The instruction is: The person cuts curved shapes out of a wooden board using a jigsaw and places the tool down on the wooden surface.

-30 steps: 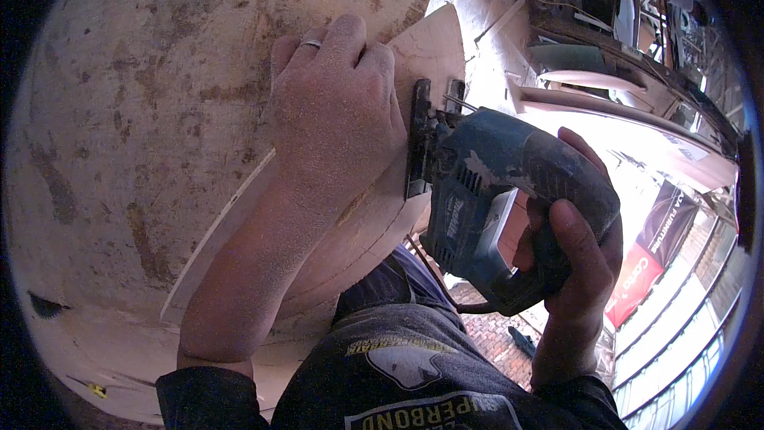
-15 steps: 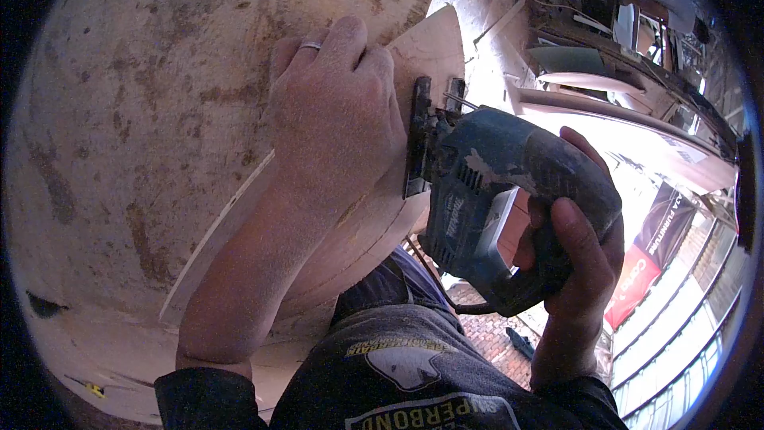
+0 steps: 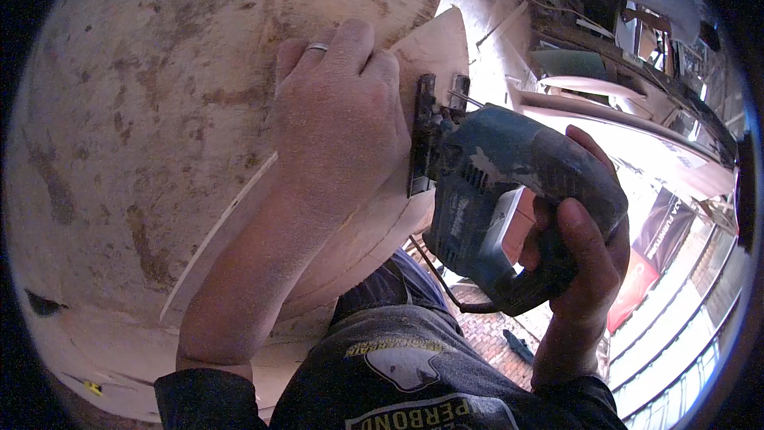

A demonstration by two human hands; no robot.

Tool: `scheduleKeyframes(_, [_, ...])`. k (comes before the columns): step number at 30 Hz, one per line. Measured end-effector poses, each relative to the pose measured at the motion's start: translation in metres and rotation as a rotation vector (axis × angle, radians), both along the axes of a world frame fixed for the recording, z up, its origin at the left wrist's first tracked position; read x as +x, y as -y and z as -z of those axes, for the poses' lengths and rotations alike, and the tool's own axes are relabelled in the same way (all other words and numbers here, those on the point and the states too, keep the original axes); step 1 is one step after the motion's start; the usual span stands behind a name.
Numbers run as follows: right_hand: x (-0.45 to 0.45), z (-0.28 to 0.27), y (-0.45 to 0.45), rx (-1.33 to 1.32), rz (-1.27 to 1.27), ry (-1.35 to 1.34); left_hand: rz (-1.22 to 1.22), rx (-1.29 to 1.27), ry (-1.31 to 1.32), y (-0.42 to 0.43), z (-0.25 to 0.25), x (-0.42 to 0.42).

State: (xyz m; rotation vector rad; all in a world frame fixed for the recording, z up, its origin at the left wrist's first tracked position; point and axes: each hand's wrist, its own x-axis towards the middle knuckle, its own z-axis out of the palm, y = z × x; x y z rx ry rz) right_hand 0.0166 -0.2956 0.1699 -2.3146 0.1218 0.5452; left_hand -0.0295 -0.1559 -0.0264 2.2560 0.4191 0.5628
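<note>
My right hand (image 3: pixel 593 247) is wrapped around the handle of a teal and black jigsaw (image 3: pixel 509 151). The saw is turned on its side, its metal base plate (image 3: pixel 423 135) against the edge of a curved plywood piece (image 3: pixel 434 48). Across that piece lies my left hand (image 3: pixel 338 103), dusty and with a ring on one finger. Its fingers bend down over the far edge of the plywood, and the tips are hidden. A pencil-like curved line runs along the wood near my body. The blade's contact with the wood is hidden behind my left hand.
A large stained wooden board (image 3: pixel 159 111) lies under the plywood. The saw's cord (image 3: pixel 438 279) hangs close to my waist. Wood offcuts (image 3: pixel 605 87) are piled at upper right. A small yellow object (image 3: pixel 93 388) lies at lower left, and brick paving (image 3: pixel 485 334) shows below.
The jigsaw and both hands have shifted very slightly to the right in view. Both grips look the same.
</note>
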Motion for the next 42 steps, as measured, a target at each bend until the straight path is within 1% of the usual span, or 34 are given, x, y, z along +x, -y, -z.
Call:
scheduleKeyframes(5, [0.002,0.003,0.001,0.037,-0.022,0.000,0.002,-0.011,-0.007,-0.001,0.001,-0.001])
scheduleKeyframes(16, [0.009,0.004,0.006,0.016,-0.081,-0.031,-0.007,-0.021,-0.003,0.001,0.004,0.001])
scheduleKeyframes(20, [0.009,0.007,0.002,0.008,-0.052,0.019,-0.004,-0.013,-0.009,0.003,0.004,0.001])
scheduleKeyframes(25, [0.013,0.006,0.003,0.011,-0.073,0.012,-0.008,-0.004,0.004,0.001,0.005,0.000])
scheduleKeyframes(28, [0.017,0.003,0.006,0.020,-0.096,-0.037,-0.010,0.000,0.018,0.002,0.006,0.002])
scheduleKeyframes(32, [0.019,-0.001,0.007,-0.025,-0.127,-0.017,-0.029,0.009,0.046,0.005,0.003,0.002])
scheduleKeyframes(35, [0.021,0.000,0.011,0.038,-0.112,-0.065,-0.012,-0.049,-0.024,0.007,0.005,0.005])
scheduleKeyframes(38, [0.031,0.011,0.022,0.120,-0.064,-0.122,0.018,0.007,-0.029,0.012,0.017,0.019])
scheduleKeyframes(40, [0.038,0.017,0.032,0.085,-0.045,-0.134,0.054,-0.007,-0.029,0.021,0.028,0.028])
scheduleKeyframes(41, [0.020,0.013,0.027,0.065,-0.039,-0.136,0.068,-0.016,-0.024,0.016,0.026,0.012])
scheduleKeyframes(42, [0.019,0.015,0.030,0.036,-0.019,-0.143,0.092,0.001,-0.029,0.018,0.028,0.014])
